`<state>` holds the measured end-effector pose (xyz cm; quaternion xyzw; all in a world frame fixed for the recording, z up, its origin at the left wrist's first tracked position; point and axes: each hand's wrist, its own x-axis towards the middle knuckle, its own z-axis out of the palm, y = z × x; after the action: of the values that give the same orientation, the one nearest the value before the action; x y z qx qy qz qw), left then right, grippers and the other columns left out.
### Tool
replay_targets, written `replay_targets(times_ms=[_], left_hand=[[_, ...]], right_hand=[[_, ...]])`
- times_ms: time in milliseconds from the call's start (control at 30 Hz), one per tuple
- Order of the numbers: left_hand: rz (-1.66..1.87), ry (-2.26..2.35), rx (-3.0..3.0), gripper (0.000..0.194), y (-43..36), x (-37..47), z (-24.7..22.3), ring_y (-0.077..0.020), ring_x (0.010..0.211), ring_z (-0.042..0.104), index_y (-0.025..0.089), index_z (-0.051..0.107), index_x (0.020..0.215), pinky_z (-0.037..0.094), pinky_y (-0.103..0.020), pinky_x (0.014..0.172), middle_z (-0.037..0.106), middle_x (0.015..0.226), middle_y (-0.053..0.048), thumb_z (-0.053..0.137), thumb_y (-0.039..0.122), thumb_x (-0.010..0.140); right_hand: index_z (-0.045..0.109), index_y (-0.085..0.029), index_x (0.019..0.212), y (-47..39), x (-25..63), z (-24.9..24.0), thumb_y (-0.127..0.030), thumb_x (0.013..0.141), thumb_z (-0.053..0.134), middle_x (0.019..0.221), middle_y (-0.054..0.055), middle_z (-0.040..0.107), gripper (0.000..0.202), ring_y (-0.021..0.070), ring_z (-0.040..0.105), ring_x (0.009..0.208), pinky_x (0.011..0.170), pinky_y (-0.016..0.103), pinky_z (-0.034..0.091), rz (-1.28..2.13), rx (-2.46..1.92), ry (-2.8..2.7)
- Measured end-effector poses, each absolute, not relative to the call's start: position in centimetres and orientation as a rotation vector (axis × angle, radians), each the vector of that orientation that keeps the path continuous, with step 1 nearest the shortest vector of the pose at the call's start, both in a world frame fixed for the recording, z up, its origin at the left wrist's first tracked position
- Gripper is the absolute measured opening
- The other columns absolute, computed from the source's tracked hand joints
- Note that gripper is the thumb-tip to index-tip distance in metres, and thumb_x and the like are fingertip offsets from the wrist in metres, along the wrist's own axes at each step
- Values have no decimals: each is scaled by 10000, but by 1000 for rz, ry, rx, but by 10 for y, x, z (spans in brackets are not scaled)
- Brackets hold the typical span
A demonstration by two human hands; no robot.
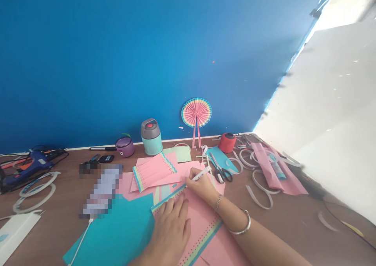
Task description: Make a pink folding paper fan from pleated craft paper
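The right hand (202, 185) grips a white marker (202, 173), its lettering illegible; the left hand (171, 227) lies flat on the dotted pink sheet (202, 213) beneath both.

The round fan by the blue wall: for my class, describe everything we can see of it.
The fan looks like pleated paper, opened into a full disc: mostly pink, with pale yellow and blue bands round the rim. Two narrow pink strips run down, parting slightly. It stands upright at the back of the brown table; contact with the blue wall is unclear. Neither the left hand nor right hand touches it.
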<state>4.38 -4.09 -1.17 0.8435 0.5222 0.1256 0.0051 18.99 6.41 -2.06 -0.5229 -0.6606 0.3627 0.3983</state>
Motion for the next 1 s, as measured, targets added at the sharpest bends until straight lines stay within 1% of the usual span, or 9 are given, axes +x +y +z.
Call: replay_targets(times_ms=[167,333,567,700,833,1000], left_hand=[[342,1636,2607,396,-40,45,-11,-251,1062,523,195,524,1261,433,-405,876,538,1326,-58,411,286,892],[344,1643,2602,391,-40,46,-10,-249,1062,523,203,525,1258,437,-401,864,538,1326,-53,416,294,894],[376,1637,2625,385,-40,46,-11,-253,1042,536,191,539,1245,447,-407,861,552,1310,-61,422,290,891],[338,1644,2583,398,-40,46,-11,-259,1072,524,201,521,1265,446,-426,879,535,1330,-53,411,280,891],[296,1639,2553,404,-40,46,-9,-265,1088,517,197,520,1269,441,-436,898,516,1351,-46,400,284,893],[277,1642,2549,406,-40,46,-5,-267,1088,519,192,521,1268,443,-433,893,510,1357,-46,404,285,891]], right_hand=[[331,-203,537,65,189,-26,-232,653,520,495,-74,322,224,81,302,487,445,194,236,884,-1355,-1699],[313,-203,544,65,189,-29,-222,653,507,502,-78,306,224,76,278,486,450,196,226,869,-1370,-1711],[319,-200,536,63,189,-28,-178,616,477,503,-76,301,178,75,268,490,444,194,222,890,-1370,-1710],[305,-201,528,65,190,-28,-191,604,476,497,-79,285,187,74,259,487,442,193,212,884,-1361,-1682],[287,-205,519,66,192,-24,-192,590,466,480,-77,294,193,77,283,480,446,194,219,822,-1390,-1579],[297,-205,516,65,191,-22,-201,596,473,480,-76,294,193,79,286,480,445,199,216,810,-1440,-1646]])
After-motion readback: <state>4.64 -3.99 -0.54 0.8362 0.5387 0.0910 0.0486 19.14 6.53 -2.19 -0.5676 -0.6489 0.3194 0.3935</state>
